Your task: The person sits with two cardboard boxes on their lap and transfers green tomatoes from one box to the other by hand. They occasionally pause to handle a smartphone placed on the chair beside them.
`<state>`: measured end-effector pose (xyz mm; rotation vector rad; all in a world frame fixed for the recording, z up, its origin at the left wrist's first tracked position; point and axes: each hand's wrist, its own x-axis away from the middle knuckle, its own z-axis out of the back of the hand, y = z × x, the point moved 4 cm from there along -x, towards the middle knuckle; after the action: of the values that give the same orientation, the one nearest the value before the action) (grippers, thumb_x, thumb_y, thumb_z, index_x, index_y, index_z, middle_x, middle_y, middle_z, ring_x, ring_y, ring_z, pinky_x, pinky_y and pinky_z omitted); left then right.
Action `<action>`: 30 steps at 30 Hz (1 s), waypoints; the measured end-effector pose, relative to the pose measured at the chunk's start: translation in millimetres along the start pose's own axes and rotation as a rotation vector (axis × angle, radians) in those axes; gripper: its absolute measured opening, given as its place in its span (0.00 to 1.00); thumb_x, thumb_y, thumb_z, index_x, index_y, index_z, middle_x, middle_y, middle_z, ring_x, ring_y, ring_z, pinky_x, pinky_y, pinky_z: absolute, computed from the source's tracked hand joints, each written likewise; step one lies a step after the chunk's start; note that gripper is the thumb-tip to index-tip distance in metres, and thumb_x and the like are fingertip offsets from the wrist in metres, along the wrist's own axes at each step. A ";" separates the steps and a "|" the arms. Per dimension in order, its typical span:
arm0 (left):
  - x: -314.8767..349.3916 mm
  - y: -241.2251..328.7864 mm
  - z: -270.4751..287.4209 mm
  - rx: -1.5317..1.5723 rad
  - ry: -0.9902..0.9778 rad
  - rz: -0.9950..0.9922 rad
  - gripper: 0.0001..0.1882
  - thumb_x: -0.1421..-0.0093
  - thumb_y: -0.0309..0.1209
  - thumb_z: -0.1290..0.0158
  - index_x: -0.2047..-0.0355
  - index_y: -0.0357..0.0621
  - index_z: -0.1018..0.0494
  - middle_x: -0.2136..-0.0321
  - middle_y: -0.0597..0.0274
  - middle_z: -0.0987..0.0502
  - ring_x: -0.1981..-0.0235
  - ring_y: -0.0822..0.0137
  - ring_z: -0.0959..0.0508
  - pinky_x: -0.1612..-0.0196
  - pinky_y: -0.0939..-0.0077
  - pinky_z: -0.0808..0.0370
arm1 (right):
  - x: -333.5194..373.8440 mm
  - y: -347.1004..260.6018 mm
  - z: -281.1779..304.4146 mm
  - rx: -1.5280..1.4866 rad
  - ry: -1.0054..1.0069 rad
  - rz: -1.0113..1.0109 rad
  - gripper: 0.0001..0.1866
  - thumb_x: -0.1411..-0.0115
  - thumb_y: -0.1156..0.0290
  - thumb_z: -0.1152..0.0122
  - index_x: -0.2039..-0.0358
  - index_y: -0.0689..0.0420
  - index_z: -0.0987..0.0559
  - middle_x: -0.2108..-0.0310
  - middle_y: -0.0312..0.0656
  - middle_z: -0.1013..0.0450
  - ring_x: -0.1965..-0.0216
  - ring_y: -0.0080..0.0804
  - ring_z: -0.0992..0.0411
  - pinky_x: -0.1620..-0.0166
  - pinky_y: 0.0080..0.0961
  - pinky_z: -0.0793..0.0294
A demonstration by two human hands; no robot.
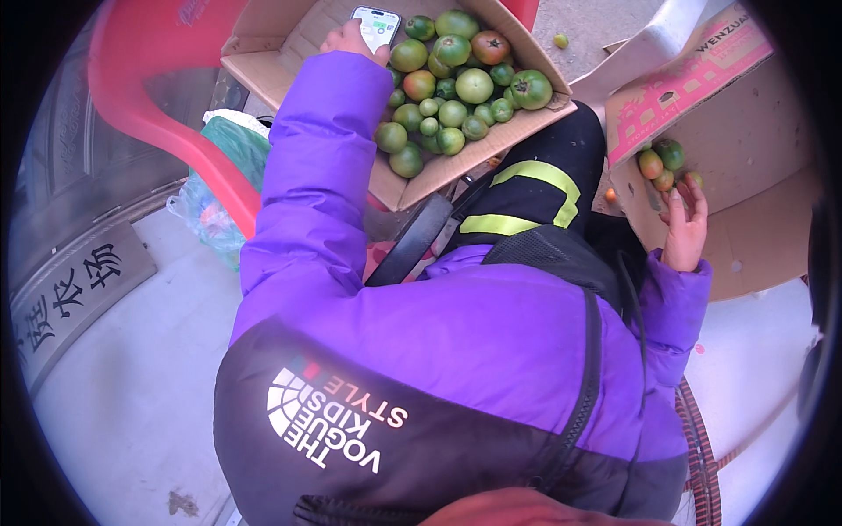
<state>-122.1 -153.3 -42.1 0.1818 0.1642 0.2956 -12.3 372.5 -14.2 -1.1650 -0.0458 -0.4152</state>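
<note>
My left hand (348, 41) is at the far end of a cardboard box (289, 44), its fingers closed about the lower edge of a white-screened phone (378, 29). Beside the phone, several tomatoes (474, 86) fill much of the box, mostly green with a few reddish ones. At the right, my right hand (685, 230) reaches into a second box (752, 167) with its fingers apart. Its fingertips are next to a small group of green and orange tomatoes (651, 164); whether they touch one cannot be told.
A red plastic chair (180, 145) curves along the left, with a green plastic bag (235, 153) below its arm. One small green tomato (560, 40) lies on the ground beyond the box. My dark trouser leg (561, 162) with yellow stripes lies between the boxes.
</note>
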 end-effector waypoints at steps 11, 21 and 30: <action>-30.9 -10.9 -30.1 -0.106 -0.055 0.063 0.50 0.59 0.45 0.30 0.37 0.51 0.42 0.46 0.43 0.35 0.46 0.42 0.33 0.45 0.50 0.31 | 1.4 4.6 3.0 0.000 0.006 -0.004 0.25 0.35 0.66 0.45 0.40 0.60 0.34 0.44 0.43 0.32 0.52 0.29 0.26 0.59 0.19 0.32; -42.2 -5.8 -24.9 -0.082 -0.067 0.019 0.51 0.58 0.49 0.31 0.37 0.47 0.42 0.45 0.40 0.34 0.47 0.42 0.31 0.44 0.52 0.31 | 2.9 5.1 5.8 -0.007 0.015 -0.007 0.25 0.35 0.66 0.45 0.40 0.60 0.34 0.43 0.41 0.32 0.52 0.27 0.26 0.59 0.19 0.32; -21.2 -33.6 -1.9 -0.211 -0.003 0.120 0.39 0.48 0.44 0.37 0.39 0.46 0.38 0.46 0.46 0.31 0.45 0.48 0.29 0.42 0.57 0.32 | 2.7 10.2 6.8 0.019 0.032 -0.008 0.23 0.35 0.67 0.45 0.41 0.60 0.32 0.45 0.41 0.31 0.52 0.27 0.27 0.60 0.19 0.33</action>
<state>-133.3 -191.1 -47.9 -0.0176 0.1178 0.4295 -5.2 381.2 -19.7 -1.1399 -0.0265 -0.4400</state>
